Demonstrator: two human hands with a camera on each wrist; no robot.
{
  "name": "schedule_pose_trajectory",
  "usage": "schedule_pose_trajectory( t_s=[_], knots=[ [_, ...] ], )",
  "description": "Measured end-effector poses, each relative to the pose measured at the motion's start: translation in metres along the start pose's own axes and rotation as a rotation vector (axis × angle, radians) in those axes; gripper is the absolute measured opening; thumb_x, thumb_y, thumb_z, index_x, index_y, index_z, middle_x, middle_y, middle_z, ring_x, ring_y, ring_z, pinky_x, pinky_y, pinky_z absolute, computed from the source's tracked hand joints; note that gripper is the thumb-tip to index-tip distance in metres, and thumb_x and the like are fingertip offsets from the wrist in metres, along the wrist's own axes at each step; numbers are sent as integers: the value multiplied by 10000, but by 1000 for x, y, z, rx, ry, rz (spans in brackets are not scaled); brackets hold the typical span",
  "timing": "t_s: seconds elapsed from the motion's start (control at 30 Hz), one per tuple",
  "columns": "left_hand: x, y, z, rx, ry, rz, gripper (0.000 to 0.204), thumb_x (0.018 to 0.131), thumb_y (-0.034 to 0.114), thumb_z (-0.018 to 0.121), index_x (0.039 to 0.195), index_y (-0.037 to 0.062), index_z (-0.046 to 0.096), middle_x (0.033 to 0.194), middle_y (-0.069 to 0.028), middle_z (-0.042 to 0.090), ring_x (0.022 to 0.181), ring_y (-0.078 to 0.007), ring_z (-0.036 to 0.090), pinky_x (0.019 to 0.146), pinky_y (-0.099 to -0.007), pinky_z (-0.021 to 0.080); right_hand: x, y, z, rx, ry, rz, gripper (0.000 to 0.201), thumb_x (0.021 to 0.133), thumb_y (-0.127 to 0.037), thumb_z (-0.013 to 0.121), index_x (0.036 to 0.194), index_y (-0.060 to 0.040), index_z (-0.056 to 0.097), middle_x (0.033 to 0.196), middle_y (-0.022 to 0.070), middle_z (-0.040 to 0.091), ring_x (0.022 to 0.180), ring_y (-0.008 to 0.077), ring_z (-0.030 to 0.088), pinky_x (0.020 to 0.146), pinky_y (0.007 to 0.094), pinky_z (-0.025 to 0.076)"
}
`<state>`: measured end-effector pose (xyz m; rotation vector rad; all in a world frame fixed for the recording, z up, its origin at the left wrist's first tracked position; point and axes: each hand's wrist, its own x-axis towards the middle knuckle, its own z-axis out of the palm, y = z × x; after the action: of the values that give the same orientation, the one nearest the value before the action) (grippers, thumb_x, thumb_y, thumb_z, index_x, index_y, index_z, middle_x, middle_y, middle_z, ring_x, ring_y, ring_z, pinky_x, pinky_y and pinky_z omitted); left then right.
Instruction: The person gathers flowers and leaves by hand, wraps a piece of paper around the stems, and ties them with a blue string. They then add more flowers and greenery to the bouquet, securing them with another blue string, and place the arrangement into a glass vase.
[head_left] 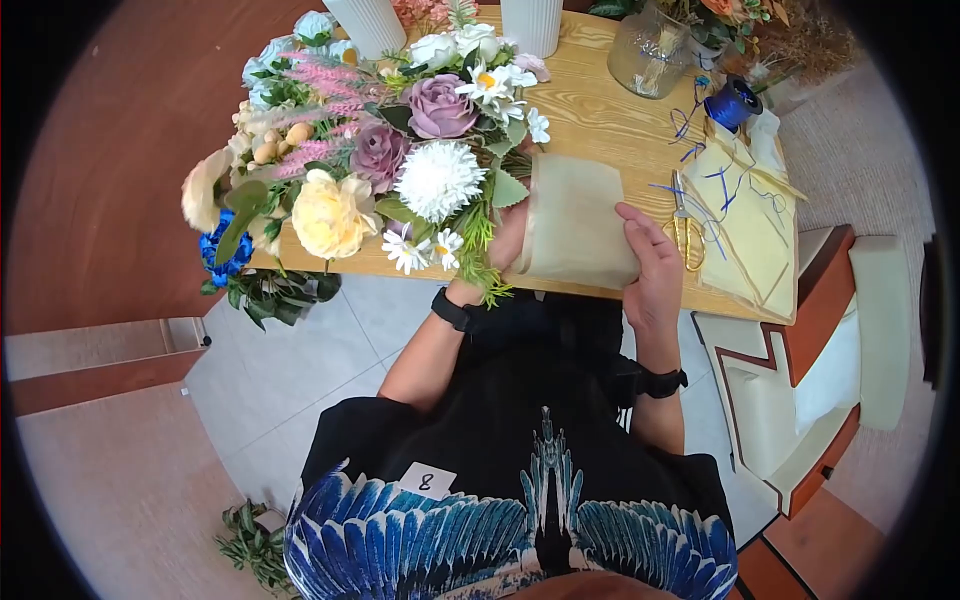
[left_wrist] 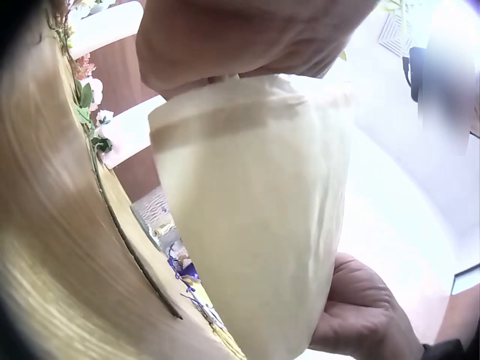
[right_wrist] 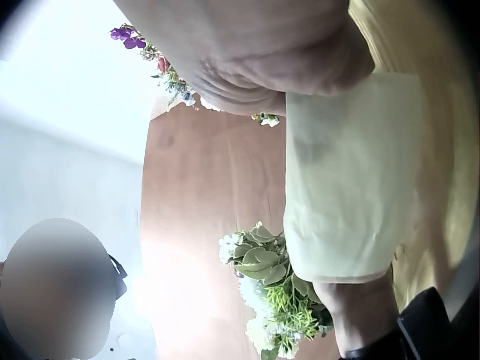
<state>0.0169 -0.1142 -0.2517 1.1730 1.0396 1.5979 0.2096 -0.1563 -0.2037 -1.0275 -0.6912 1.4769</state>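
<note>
A bouquet of artificial flowers [head_left: 440,180] in purple, white, cream and pink lies sideways over the table's front edge, heads to the left. Around its stem end is a cream paper wrap [head_left: 575,215]. My left hand [head_left: 512,238] grips the bouquet near the wrap's left edge, its fingers mostly hidden by flowers and paper. At the opposite end, my right hand [head_left: 655,262] holds the wrap's right edge between thumb and fingers. In the left wrist view the wrap [left_wrist: 251,202] spans both hands, with my right hand [left_wrist: 360,307] at its lower edge.
Gold-handled scissors [head_left: 687,225] lie right of the wrap, on the table [head_left: 590,110]. Beside them are cream paper sheets [head_left: 750,230] with blue wire pieces and a blue spool [head_left: 733,103]. A glass vase [head_left: 650,60] and white ribbed vases [head_left: 530,25] stand behind. A chair [head_left: 800,370] is at right.
</note>
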Motion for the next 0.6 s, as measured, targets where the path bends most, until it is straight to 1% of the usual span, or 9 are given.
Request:
schedule_pose_trajectory(
  t_s=[0.03,0.1,0.13,0.2,0.27,0.33,0.4,0.5,0.6],
  knots=[
    [0,-6,-3,0,2,0,175,997,142,554,1093,5,607,987,-10,634,889,-64,569,775,-256,490,-1,0,-1,-17,5,-21,251,957,-73,591,1181,27,646,1110,69,669,1006,119,601,901,252,460],
    [3,16,-3,312,-51,168,174,992,117,555,1134,21,586,990,-8,628,907,-68,566,808,-262,490,-3,1,-2,-35,9,-37,251,957,-67,590,1184,26,644,1116,60,666,1007,113,596,901,247,454],
    [3,19,-2,312,-48,166,174,992,117,555,1134,21,586,990,-8,628,907,-68,566,808,-262,490,-5,1,-2,-74,5,-59,255,958,-64,587,1191,28,638,1123,55,661,1007,108,593,902,245,451],
    [1,26,1,-153,-64,-62,247,963,94,612,1203,57,569,1026,-12,670,937,-71,611,831,-243,496,-7,2,-2,-112,2,-79,259,960,-60,585,1197,30,633,1130,49,657,1008,102,589,903,242,447],
    [-1,35,3,-141,-72,-116,245,963,90,610,1203,63,566,1016,-18,679,911,-72,629,802,-238,510,-8,3,-2,-99,-30,-64,268,965,-61,576,1214,25,622,1140,43,649,1005,85,582,886,228,445],
    [-2,44,5,-339,-75,-256,236,961,91,612,1193,69,572,1013,-32,690,887,-80,647,771,-241,527,-10,1,-3,-82,-50,-44,273,969,-66,572,1224,21,617,1129,41,653,994,80,584,870,221,448],
    [-2,43,4,-298,-61,-278,246,958,88,616,1197,58,567,1030,-46,695,885,-91,659,768,-257,541,-10,0,-4,-66,-67,-26,279,972,-70,569,1233,18,613,1118,39,656,982,75,587,855,213,451],
    [-2,37,2,-285,-48,-168,320,955,84,617,1261,24,544,1058,-68,693,925,-102,651,801,-247,531,-10,-1,-9,-61,-83,3,264,980,-84,563,1221,-4,632,1084,30,663,941,67,593,808,206,463],
    [-1,40,-4,-294,-109,-204,274,967,73,592,1231,6,559,1113,-89,681,979,-111,647,829,-246,531,-10,-1,-16,-179,-60,46,249,974,-70,567,1201,-15,653,1057,17,666,907,67,599,781,209,473]
  ],
)
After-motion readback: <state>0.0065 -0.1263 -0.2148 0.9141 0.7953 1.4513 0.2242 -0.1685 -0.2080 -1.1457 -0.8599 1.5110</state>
